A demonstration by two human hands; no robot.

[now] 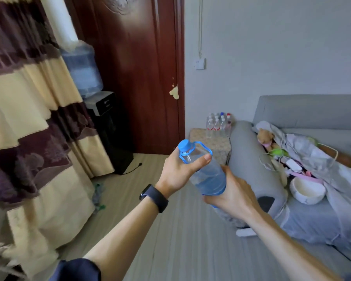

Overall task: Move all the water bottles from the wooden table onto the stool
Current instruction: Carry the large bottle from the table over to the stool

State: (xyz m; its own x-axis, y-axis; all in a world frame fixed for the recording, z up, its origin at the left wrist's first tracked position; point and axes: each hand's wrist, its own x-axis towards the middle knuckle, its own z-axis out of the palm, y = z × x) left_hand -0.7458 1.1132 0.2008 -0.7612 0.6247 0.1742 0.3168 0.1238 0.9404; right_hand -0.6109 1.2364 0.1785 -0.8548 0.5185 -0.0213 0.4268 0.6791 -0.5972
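A large clear water bottle [207, 175] with a blue cap and blue carry handle is tilted in mid-air in front of me. My left hand [178, 171] grips its neck just below the cap. My right hand [233, 193] cups its blue base from underneath, fingers curled round it. Beyond it, a stool [215, 145] with a speckled beige top stands beside the sofa arm. Several small clear bottles [219, 124] with white, blue and red caps stand on the stool's far side. The wooden table is out of view.
A grey sofa [304, 118] on the right carries clothes, cables, a plush toy and a white bowl [307, 191]. A water dispenser [107, 126] stands by the dark red door [134, 74]. Striped curtains [28, 118] hang on the left. Grey floor lies between me and the stool.
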